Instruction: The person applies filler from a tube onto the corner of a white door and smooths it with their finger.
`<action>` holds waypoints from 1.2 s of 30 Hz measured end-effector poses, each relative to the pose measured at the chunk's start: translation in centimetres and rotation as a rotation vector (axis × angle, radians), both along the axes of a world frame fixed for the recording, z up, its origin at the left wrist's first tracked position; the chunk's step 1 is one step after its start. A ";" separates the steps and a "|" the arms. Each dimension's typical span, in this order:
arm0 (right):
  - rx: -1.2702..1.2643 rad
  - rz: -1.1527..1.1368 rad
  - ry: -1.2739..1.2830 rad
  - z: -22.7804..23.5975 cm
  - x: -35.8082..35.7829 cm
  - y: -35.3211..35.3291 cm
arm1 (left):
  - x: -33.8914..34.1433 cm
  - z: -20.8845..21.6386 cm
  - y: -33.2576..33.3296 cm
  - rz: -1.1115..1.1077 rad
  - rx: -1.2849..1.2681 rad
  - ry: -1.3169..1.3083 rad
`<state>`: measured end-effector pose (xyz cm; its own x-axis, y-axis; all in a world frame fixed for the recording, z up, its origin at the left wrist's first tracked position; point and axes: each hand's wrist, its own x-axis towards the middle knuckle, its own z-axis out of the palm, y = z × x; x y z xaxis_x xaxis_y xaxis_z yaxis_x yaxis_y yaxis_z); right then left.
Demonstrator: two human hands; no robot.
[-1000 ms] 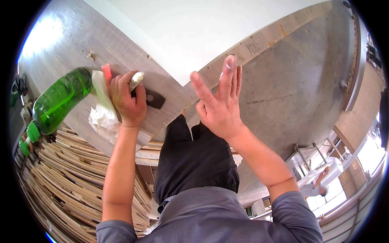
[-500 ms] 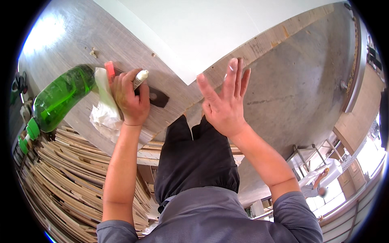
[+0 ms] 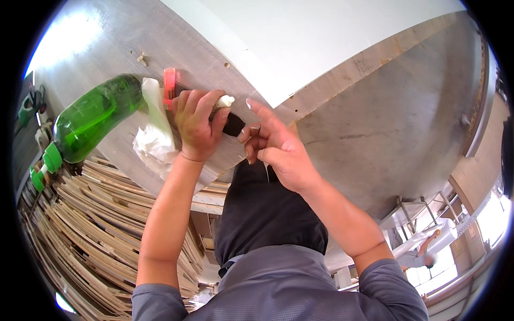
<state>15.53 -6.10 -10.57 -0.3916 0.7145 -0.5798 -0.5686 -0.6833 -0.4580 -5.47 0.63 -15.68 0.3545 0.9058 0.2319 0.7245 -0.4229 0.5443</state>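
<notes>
My left hand (image 3: 201,125) is wrapped around a small white tube (image 3: 225,101), whose pale nozzle sticks out past the thumb side. Beneath that hand a dark flat piece (image 3: 234,125) lies on the wood-grain board, mostly covered. A red plastic piece (image 3: 169,85) sits just beyond the fingers; whether it joins the dark piece is hidden. My right hand (image 3: 284,155) hovers by the board's edge, holding nothing, index finger stretched out and the others loosely bent. White paste marks its index fingertip. Close beyond it is the corner of a white panel (image 3: 321,43).
The wood-grain board (image 3: 115,45) carries a green bottle (image 3: 99,117) lying on its side, crumpled white tissue (image 3: 152,144) and small crumbs. Stacked wooden strips (image 3: 101,230) fill the lower left. Concrete floor (image 3: 391,123) spreads at right; a person (image 3: 423,259) is far off there.
My right hand has swung left and down toward the left hand, its fingers going from upright to partly bent. My left hand still grips the tube. The whole view has shifted slightly.
</notes>
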 end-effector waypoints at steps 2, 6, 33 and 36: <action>0.001 -0.028 0.040 -0.2 -0.5 0.6 | 0.1 0.1 0.1 -0.010 0.016 0.009; -0.017 -0.038 0.052 -0.9 -1.2 0.9 | 0.1 0.3 0.1 -0.028 0.021 0.014; 0.159 0.085 -0.257 0.1 -1.7 1.3 | 0.2 0.2 0.1 -0.022 0.028 -0.006; 0.212 0.131 -0.308 0.8 -0.7 1.2 | 0.2 0.1 0.0 0.003 0.027 -0.010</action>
<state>14.81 -4.86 -9.73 -0.3186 0.7866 -0.5289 -0.2970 -0.6128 -0.7323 -5.29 0.65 -15.57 0.3495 0.9003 0.2594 0.7206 -0.4353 0.5397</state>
